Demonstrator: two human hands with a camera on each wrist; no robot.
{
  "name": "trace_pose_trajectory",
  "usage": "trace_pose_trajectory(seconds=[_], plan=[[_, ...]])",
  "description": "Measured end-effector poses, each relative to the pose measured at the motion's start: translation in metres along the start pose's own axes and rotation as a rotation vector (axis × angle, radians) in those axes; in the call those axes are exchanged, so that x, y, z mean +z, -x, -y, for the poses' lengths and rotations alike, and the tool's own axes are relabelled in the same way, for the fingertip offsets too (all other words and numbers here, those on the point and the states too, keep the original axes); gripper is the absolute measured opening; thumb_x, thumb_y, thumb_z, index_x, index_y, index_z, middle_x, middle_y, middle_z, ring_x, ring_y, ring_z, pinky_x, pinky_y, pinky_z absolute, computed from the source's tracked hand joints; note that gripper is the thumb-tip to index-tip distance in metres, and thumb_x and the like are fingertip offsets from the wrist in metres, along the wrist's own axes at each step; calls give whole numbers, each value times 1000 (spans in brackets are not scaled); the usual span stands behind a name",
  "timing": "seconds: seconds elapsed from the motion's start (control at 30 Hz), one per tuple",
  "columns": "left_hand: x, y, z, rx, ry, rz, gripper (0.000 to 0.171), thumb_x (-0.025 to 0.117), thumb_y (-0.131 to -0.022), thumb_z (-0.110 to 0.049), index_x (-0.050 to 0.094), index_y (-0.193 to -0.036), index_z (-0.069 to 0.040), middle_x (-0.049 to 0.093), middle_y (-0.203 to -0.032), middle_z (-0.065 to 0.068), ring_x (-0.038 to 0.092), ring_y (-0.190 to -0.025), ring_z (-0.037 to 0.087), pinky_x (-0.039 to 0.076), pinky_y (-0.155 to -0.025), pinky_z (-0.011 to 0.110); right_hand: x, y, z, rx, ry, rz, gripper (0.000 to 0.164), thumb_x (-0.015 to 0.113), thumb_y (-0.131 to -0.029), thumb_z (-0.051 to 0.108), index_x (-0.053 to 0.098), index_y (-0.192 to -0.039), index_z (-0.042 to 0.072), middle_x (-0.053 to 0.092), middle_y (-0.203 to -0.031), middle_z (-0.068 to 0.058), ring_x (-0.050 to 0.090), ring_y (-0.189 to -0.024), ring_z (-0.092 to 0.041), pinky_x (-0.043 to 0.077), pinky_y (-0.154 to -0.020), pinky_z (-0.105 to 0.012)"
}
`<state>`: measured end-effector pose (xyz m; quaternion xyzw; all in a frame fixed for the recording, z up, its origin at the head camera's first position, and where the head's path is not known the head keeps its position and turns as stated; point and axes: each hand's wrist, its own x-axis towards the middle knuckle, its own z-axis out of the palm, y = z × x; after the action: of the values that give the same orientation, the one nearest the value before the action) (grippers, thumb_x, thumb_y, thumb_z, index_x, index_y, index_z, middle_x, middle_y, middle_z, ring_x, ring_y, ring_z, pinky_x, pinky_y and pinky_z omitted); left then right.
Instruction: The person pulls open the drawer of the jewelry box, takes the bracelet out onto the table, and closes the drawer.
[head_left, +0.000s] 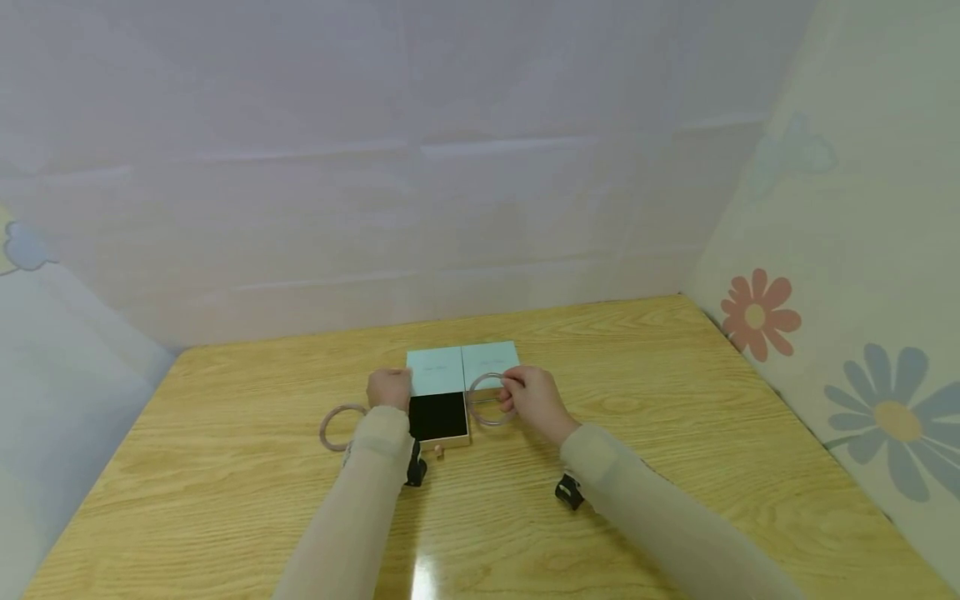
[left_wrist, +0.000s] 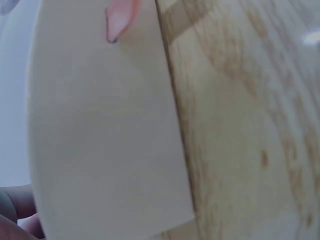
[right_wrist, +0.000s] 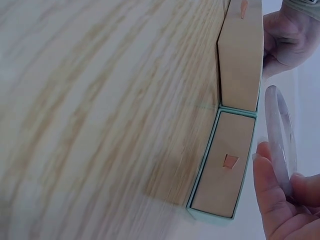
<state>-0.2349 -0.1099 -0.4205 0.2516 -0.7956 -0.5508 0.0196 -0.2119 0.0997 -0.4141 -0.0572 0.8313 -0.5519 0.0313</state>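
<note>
Two boxes (head_left: 435,372), two hands (head_left: 534,402), apparently two bangles (right_wrist: 276,137).

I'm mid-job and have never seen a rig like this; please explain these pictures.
There is no robot: a person works with bare hands. The wide picture comes from a head-worn camera; the close ones from a small black camera on each wrist. On the wooden table, two pale-blue boxes stand side by side; the left box has its black-lined drawer pulled out. A ring lies to their left. The right hand pinches a second ring, raised off the table. The left hand is at the left box's left edge; whether it grips, I can't tell.
</note>
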Motion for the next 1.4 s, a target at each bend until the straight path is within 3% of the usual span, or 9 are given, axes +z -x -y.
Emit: trace_pose_trajectory(seconds=[0.63, 1.2, 1.4], plan=[[-2, 0, 1, -5, 32, 3, 32, 54, -100, -14, 64, -120, 9, 60, -123, 26, 56, -114, 38, 47, -96, 48, -10, 4, -8, 4, -24, -17, 17, 49, -98, -7, 61, -103, -17, 62, -79, -26, 66, -63, -27, 57, -56, -28], [-1, 4, -2, -15, 43, 8, 33, 53, -100, -13, 62, -123, 7, 59, -126, 26, 56, -114, 36, 47, -95, 46, -23, 6, -15, -3, 2, -20, 19, 48, -98, -7, 60, -105, -19, 61, -77, -23, 62, -58, -16, 56, -57, -28], [-1, 4, -2, -22, 47, 3, 32, 53, -100, -14, 63, -123, 7, 61, -124, 25, 57, -105, 32, 49, -89, 43, -29, 8, -19, 24, 9, -29, 20, 47, -99, -6, 59, -108, -19, 61, -78, -21, 63, -60, -18, 56, -58, -27]])
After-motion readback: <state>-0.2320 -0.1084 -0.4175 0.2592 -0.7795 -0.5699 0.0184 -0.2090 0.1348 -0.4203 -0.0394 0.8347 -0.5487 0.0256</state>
